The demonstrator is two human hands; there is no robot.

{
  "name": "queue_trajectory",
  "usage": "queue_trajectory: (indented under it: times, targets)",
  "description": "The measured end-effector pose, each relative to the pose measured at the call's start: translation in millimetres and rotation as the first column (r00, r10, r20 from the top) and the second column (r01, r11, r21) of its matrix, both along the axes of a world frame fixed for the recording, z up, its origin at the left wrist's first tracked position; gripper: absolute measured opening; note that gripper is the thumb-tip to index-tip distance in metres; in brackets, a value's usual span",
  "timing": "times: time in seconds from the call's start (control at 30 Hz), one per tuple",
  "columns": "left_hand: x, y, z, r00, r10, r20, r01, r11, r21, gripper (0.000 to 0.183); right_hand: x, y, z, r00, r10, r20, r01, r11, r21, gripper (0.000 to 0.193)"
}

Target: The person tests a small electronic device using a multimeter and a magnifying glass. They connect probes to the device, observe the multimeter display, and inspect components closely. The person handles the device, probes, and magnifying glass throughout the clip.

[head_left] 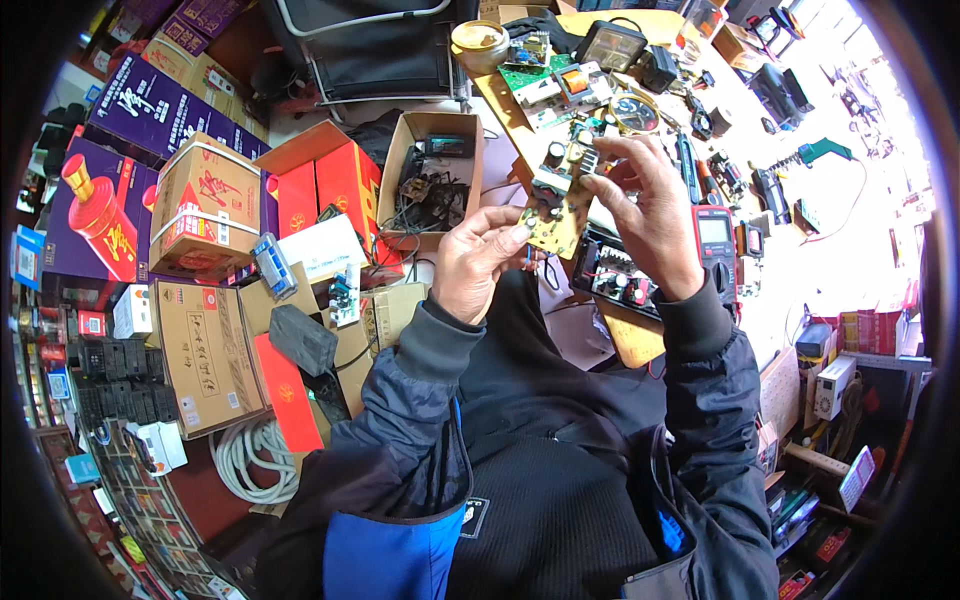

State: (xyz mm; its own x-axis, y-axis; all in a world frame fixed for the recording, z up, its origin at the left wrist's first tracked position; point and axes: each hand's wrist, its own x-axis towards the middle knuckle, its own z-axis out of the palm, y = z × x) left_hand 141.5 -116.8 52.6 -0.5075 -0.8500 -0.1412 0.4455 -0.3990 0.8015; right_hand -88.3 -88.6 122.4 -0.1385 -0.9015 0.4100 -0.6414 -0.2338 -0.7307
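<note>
A yellowish circuit board (553,238) with capacitors, coils and a heat sink is held up tilted in front of me. My left hand (470,262) pinches its lower left corner between thumb and fingers. My right hand (652,205) curls its thumb and fingers about the upper right side, by the heat sink. Just below the board, partly covered by my right hand, lies an opened black case (592,262) with electronic parts inside. Beside my right wrist is a red multimeter (714,232) with a grey display.
Loose electronic parts crowd the yellow worktable (640,345), with a green-handled tool (825,150) at the right. An open cardboard box (435,125) of cables stands left of the table. Further left are stacked cartons (208,335), a black adapter (303,338) and a coiled grey hose (252,462).
</note>
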Motion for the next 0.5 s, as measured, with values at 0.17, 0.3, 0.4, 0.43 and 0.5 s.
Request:
queue_trajectory:
  times: [0.17, 0.3, 0.4, 0.43, 0.5]
  targets:
    - [8, 4, -18, 0.989, 0.072, -0.128, -0.069, 0.997, 0.029, 0.023, 1, 25, -5, 0.996, 0.001, 0.089, 0.003, 0.999, -0.054, 0.048]
    - [27, -5, -35, 0.959, 0.227, -0.17, -0.232, 0.973, -0.007, 0.023, 0, 89, 4, 0.981, 0.008, 0.196, -0.032, 0.992, 0.121, 0.032]
    - [53, -16, -53, 0.95, 0.293, -0.107, -0.299, 0.953, -0.05, 0.023, -3, 136, -1, 0.978, 0.114, 0.172, -0.164, 0.936, 0.312, 0.015]
    - [58, -20, -62, 0.942, 0.333, -0.05, -0.335, 0.941, -0.05, 0.025, -1, 148, -8, 0.971, 0.085, 0.224, -0.169, 0.904, 0.392, 0.011]
    - [70, -29, -81, 0.918, 0.396, 0.017, -0.395, 0.918, -0.041, 0.026, 3, 165, -27, 0.972, 0.031, 0.231, -0.131, 0.892, 0.433, 0.011]
